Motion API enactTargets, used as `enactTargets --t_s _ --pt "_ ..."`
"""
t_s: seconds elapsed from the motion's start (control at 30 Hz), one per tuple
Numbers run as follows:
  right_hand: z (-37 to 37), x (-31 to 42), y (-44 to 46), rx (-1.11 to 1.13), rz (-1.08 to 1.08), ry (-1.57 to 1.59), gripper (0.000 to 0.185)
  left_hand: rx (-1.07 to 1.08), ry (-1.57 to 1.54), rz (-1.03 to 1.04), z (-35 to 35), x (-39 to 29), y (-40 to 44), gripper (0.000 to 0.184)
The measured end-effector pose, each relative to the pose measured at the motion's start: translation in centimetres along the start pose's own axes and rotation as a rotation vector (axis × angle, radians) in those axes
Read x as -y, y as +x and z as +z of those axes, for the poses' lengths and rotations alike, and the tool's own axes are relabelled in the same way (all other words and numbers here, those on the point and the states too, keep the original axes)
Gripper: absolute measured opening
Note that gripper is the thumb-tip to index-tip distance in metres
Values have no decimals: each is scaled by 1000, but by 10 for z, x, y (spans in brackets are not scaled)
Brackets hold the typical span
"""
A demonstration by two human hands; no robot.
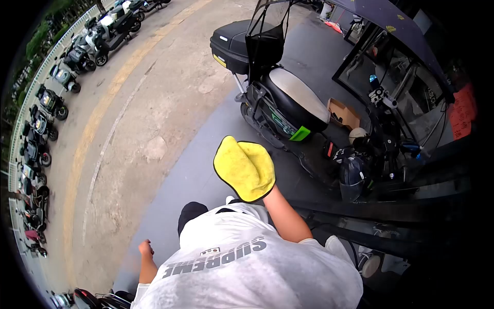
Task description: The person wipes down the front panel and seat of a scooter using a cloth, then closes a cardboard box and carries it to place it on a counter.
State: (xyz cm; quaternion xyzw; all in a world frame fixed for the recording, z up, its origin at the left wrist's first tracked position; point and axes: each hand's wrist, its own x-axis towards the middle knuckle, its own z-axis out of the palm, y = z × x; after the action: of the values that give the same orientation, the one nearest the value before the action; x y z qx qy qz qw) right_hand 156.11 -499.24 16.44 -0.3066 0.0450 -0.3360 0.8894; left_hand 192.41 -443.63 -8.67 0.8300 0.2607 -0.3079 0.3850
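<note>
A yellow microfiber cloth (244, 167) with a dark edge is held out in front of my body by my right hand (270, 195). It drapes over the hand, so most of the fingers are hidden. My left hand (146, 247) hangs low at my left side, its fingers curled in, with nothing visible in it. Beyond the cloth stands an electric scooter with a black and pale seat (298, 95), a green panel and a black top box (244, 46). The cloth is apart from the scooter.
An open cardboard box (343, 114) sits beside the scooter. A dark canopy (391, 28) and a red sign (461, 113) are on the right. Several parked scooters (64, 80) line a white fence on the left. Grey pavement (190, 180) borders the road.
</note>
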Motion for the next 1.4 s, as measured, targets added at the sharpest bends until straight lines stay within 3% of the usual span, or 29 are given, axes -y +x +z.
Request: enactTargets --t_s 0.07,0.13,0.27,0.33,0.43,0.57,0.6,0.7,0.77,0.8,0.83,0.9,0.97,1.07,1.17,1.27,1.4 --pt "-8 -7 67 -21 2 -28 38 29 96 -275 -13 38 -8 7" --pt "-17 -20 130 -40 -2 -62 39 64 112 -433 -10 25 3 9" --pt "-50 -54 254 -60 -17 -153 43 124 132 -409 48 -100 92 16" --pt "-62 -72 310 -73 -28 -202 45 161 152 -240 97 -205 163 20" --pt "-71 -91 387 -102 -36 -250 47 230 157 146 196 -434 246 26" --pt "-76 -83 499 -114 -101 -315 50 370 192 741 375 -837 181 27" --pt "-78 -77 532 -158 -132 -602 50 454 202 889 414 -917 163 30" --pt "-106 -74 624 -236 -191 -595 52 480 227 1357 503 -1086 78 39" --pt "-136 -66 682 -10 -248 267 54 538 234 1416 531 -1149 58 39" --pt "-155 -64 706 -158 -259 -91 54 580 255 1462 549 -1173 60 39" --pt "-162 -56 732 -171 -274 -74 54 564 288 1435 565 -1192 83 39" --pt "-163 -27 784 -67 -190 442 51 537 389 1355 589 -1216 149 37" --pt "-179 -9 824 -339 -195 375 48 451 541 1044 601 -1216 234 33" --pt "-195 22 865 -454 -305 437 48 336 716 563 590 -1194 329 28" --pt "-229 55 905 -518 -459 486 48 314 849 267 626 -1220 368 25" --pt "-275 78 950 -592 -666 510 47 318 1003 200 753 -1311 383 24" --pt "-357 114 1021 -686 -953 508 47 398 1234 472 1050 -1483 354 25"
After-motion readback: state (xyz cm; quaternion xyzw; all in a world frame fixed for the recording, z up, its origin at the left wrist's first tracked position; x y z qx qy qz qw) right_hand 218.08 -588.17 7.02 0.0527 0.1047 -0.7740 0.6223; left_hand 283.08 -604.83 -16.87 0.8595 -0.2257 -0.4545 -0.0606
